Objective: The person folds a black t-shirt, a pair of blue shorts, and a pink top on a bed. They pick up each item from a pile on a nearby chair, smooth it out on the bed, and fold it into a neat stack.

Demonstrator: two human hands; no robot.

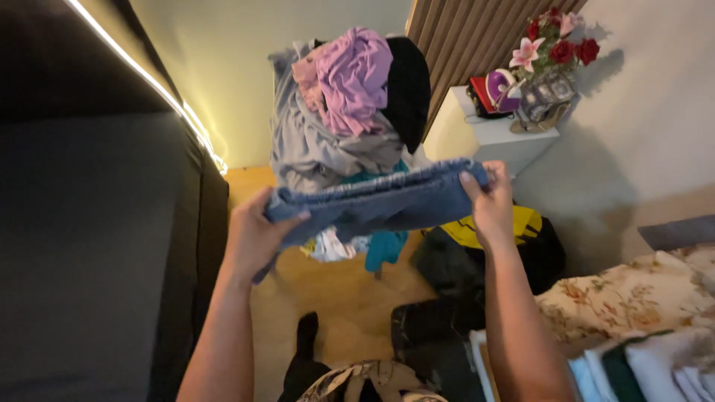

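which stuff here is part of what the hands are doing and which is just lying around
In hand:
left hand
right hand
blue denim garment, stretched between both
heap of clothes behind it

Lying about:
flowers on white cabinet
black-and-yellow bag
floral bedding

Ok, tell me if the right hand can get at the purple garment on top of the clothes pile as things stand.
Probably not yet: the right hand and left hand both grip the blue jeans, stretched between them in front of the clothes pile. The purple garment itself lies uncovered on top.
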